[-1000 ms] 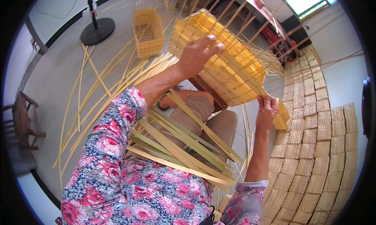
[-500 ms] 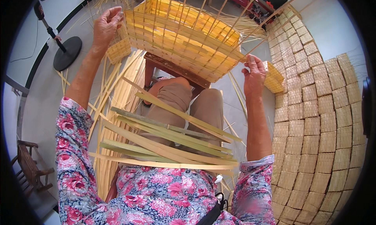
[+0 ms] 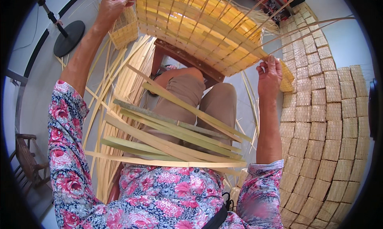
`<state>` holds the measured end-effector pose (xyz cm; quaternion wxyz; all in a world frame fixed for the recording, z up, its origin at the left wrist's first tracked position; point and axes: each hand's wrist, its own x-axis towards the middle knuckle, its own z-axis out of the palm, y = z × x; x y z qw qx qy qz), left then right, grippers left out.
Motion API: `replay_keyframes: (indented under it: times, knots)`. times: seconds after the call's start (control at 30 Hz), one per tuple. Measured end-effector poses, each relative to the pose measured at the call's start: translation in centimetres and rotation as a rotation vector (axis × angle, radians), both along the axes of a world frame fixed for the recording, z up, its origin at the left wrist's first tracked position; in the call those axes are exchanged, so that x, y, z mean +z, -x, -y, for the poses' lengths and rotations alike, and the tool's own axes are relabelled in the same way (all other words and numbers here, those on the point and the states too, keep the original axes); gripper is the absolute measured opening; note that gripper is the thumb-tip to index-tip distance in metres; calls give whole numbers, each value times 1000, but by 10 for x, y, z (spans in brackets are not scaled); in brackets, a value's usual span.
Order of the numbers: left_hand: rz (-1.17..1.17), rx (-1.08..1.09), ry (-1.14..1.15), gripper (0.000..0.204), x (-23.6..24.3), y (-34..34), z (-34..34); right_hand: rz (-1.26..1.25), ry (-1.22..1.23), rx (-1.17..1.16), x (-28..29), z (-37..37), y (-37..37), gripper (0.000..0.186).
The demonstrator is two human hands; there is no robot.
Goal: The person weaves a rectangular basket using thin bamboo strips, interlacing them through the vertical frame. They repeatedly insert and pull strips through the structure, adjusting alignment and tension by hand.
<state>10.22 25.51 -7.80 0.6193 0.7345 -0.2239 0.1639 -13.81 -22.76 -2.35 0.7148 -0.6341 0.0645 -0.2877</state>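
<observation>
A half-woven yellow bamboo basket [image 3: 191,37] rests on a reddish-brown wooden stand, its upright stakes poking up loose past the weave. A flat bamboo strip [image 3: 223,26] runs across its near wall, threaded among the stakes. At the far left corner my left hand [image 3: 113,7] is closed in a pinch on the strip's end; the fingertips partly hide it. By the right corner, lower down, my right hand [image 3: 270,71] pinches the other end between thumb and fingers. Several loose bamboo strips [image 3: 175,127] lie across my lap.
Long split strips [image 3: 115,121] are heaped left of my legs. Small woven baskets [image 3: 123,31] stand beyond, with another [image 3: 287,75] at right. Many stacked woven pieces [image 3: 315,125] line the right side. A round black stand base [image 3: 70,37] and a wooden chair [image 3: 30,161] are left.
The basket sits higher and further right in the picture. My left hand has gone up and my right hand to the right, both still at the strip's ends.
</observation>
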Motion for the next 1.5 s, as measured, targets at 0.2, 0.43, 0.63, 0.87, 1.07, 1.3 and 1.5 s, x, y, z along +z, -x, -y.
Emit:
replay_keyframes:
  times: [0.2,0.43,0.63,0.87,1.07,1.3,1.5]
  knots:
    - [-4,72,86,9,28,26,31,6,23,-23,-1,3,6,16]
    - [-39,54,203,10,28,27,25,70,24,-15,-5,-3,-11,17]
    - [-30,59,148,10,29,24,27,86,39,-25,-4,-5,-9,17]
    - [-17,79,96,12,40,43,47,59,28,-1,-6,13,-22,15]
    - [40,63,91,12,27,38,56,-13,-19,-44,-1,37,-7,14]
    - [-13,63,38,11,26,34,47,-12,9,-132,1,15,-12,19]
    - [-126,0,-244,16,25,83,26,-267,135,-85,-16,29,50,21]
